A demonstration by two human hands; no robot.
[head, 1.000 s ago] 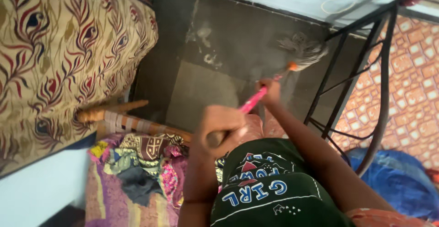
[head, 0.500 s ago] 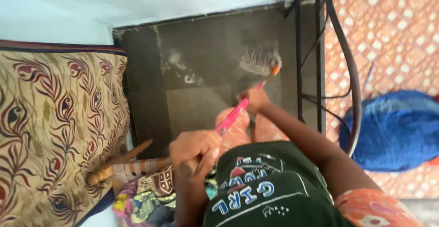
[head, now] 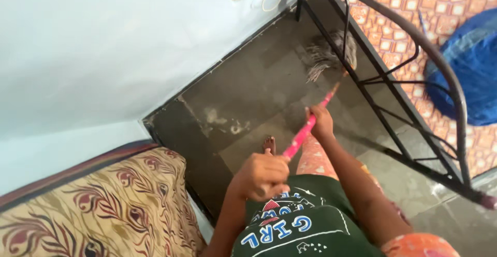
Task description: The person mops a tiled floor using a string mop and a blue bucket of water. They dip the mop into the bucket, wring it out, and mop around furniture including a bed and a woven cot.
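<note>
Broom (head: 310,125) ran diagonally from the chest up-right to its bristles on the dark floor (head: 248,96) under the bed frame (head: 409,70); left hand (head: 261,177) clenched the near end; right hand (head: 322,122) gripped mid-handle, nearer the bristles.

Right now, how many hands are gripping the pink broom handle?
2. The left hand grips the upper end near the body; the right hand grips the pink broom handle farther down, towards the bristles.

Broom (head: 325,76): pink handle, grey-brown bristles, blurred, so perhaps mixed. Floor (head: 248,101): dark grey, pale smudges. Wall (head: 103,45): pale blue. Mattress (head: 103,210): beige, maroon feather pattern. Bed frame (head: 414,45): black. Bedsheet (head: 435,3): orange, cream squares. Cloth (head: 468,65): blue.
</note>
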